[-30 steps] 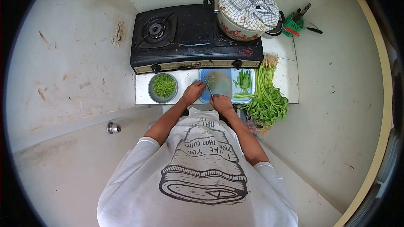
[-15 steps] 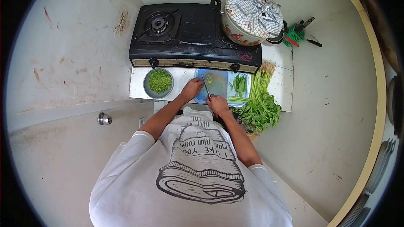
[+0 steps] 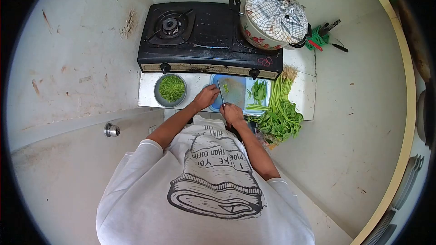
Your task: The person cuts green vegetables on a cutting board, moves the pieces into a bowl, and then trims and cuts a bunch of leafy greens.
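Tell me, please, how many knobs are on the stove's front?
2. One knob is near the left end, behind the bowl; another knob is near the right end, behind the leaves.

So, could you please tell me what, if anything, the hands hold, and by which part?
The right hand holds the knife by its near, handle end; whether the left hand, beside it, holds anything cannot be told.

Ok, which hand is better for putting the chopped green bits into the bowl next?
Probably the left hand: it's closer to the bowl, while the right hand grips the knife.
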`<control>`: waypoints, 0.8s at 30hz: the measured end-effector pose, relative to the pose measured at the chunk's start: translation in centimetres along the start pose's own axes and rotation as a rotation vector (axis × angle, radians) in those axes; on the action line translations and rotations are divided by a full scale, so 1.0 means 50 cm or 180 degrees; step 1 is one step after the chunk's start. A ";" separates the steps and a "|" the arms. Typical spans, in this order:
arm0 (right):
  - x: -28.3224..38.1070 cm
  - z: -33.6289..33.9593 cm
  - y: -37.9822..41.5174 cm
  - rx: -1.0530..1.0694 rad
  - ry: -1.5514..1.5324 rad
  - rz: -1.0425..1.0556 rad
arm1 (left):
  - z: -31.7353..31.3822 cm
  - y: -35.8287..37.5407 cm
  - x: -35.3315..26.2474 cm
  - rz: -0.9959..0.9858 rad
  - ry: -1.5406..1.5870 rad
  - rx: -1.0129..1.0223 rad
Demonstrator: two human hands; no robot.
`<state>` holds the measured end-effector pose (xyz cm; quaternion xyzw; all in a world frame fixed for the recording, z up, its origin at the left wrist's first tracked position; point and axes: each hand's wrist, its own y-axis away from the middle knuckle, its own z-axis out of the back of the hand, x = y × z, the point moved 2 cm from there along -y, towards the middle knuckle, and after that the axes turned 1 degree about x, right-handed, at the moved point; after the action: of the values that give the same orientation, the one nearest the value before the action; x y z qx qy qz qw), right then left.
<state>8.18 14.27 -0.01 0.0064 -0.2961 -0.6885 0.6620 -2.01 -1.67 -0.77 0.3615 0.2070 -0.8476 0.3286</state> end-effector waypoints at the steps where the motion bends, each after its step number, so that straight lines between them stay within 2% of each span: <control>1: 0.003 0.002 -0.007 0.0006 -0.0001 0.0001 | 0.002 0.002 0.001 -0.0079 -0.0004 -0.0023; 3: 0.009 0.002 -0.014 0.0017 0.0009 -0.0011 | 0.007 0.005 0.001 -0.0242 -0.0011 -0.0054; 12: 0.014 -0.003 0.020 0.0042 0.0062 -0.0121 | -0.002 -0.001 0.003 0.0095 0.0096 -0.0121; 24: 0.026 0.003 0.018 0.0021 0.0014 -0.0298 | 0.008 -0.003 0.004 0.0029 0.0281 -0.0163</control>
<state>8.76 13.20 0.97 0.0240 -0.2963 -0.7178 0.6296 -2.40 -1.90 -0.62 0.3909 0.2412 -0.8238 0.3322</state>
